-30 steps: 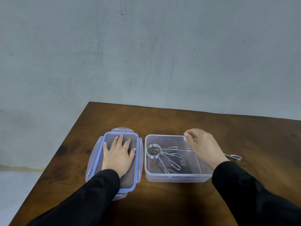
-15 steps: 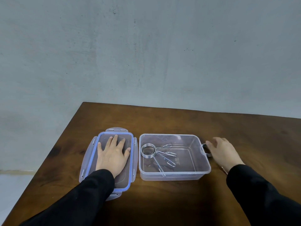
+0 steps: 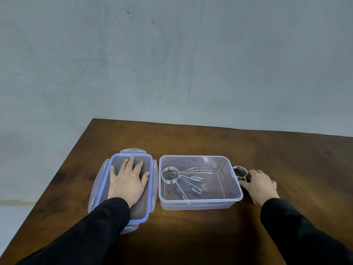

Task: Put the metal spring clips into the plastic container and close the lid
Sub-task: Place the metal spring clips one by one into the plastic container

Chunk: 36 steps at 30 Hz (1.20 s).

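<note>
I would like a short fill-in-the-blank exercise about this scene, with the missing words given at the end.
1. The left hand lies flat on the ____, whose seal is blue.
2. The right hand touches a spring clip that lies ____ the container.
3. The container stands to the ____ of the lid.
4. The table is made of ____.

Missing words: lid; outside; right; wood

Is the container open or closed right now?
Open. The container has no lid on it; the lid lies flat on the table beside it, under the left hand.
</note>
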Available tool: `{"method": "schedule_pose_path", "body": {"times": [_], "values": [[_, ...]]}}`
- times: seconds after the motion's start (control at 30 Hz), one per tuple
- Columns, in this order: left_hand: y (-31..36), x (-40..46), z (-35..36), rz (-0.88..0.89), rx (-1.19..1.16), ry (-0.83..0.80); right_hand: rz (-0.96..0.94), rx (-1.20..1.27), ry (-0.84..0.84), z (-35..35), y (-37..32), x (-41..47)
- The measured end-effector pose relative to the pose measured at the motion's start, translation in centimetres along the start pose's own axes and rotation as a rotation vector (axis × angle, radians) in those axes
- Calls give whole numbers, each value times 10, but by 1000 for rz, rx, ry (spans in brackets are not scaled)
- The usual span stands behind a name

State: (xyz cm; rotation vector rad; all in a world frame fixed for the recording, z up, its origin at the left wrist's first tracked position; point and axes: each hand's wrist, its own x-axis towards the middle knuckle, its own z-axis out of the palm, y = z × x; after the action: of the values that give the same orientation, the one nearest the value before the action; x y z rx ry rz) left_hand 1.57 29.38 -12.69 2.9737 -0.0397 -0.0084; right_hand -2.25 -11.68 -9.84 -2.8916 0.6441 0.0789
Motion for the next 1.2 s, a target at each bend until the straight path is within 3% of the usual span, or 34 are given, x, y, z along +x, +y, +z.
{"method": "schedule_pose_path", "body": {"times": [0.27, 0.47, 0.63, 0.73, 0.93, 1.2], "values": [[5, 0, -2, 8, -11, 2, -9, 267, 47, -32, -3, -1], [4, 0, -2, 8, -24, -1, -299, 426, 70, -96, -49, -4], [3, 0, -2, 12, -33, 5, -651, 369, -120, -124, -112, -32], [3, 0, -2, 6, -34, 6, -741, 290, -282, -107, -138, -49], [3, -1, -2, 9, -38, 12, -680, 12, -254, -50, -168, -61], [2, 1, -2, 14, -43, 5, -646, -68, -186, -28, -188, -61]]}}
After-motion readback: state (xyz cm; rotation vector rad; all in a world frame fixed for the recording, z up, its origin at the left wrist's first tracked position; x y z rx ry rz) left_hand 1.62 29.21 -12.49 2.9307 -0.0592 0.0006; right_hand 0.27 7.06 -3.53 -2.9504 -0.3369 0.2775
